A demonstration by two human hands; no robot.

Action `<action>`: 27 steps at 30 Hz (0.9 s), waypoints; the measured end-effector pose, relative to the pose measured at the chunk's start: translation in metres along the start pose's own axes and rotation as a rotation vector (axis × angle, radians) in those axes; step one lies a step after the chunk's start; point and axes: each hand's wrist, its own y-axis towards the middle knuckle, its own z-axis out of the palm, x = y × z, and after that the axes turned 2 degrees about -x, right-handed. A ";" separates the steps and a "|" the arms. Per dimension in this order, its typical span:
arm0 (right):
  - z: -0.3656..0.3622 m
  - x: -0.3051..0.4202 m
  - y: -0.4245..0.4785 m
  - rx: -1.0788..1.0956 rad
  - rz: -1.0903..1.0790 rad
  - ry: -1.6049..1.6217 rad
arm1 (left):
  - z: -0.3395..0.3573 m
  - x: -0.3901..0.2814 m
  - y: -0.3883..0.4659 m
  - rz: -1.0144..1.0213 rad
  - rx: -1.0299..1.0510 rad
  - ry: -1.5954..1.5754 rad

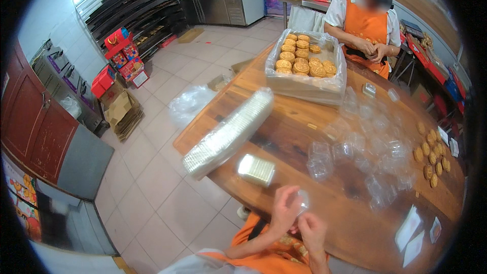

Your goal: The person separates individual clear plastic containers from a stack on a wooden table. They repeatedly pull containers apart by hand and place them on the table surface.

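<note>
Near the table edge, my left hand grips a clear plastic container. My right hand is close against its lower side, fingers bent; whether it grips the container is blurred. Just beyond my left hand lies a short stack of clear plastic trays. A long bagged stack of trays lies diagonally behind it. Many loose clear plastic containers are scattered across the middle of the wooden table. Flat white packets lie at the near right.
A plastic-lined box of mooncakes stands at the table's far end. A co-worker in an orange apron stands beside it, hands together. More mooncakes lie at right. A plastic bag and flattened cardboard are on the floor.
</note>
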 end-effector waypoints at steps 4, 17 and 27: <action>0.000 0.001 0.000 -0.007 0.026 0.006 | 0.000 0.002 -0.001 -0.035 0.007 -0.009; 0.006 0.006 -0.003 -0.059 0.003 -0.032 | 0.005 -0.008 -0.002 -0.410 0.018 -0.329; 0.001 0.003 0.000 -0.053 0.116 -0.128 | 0.004 -0.002 0.000 -0.414 0.024 -0.226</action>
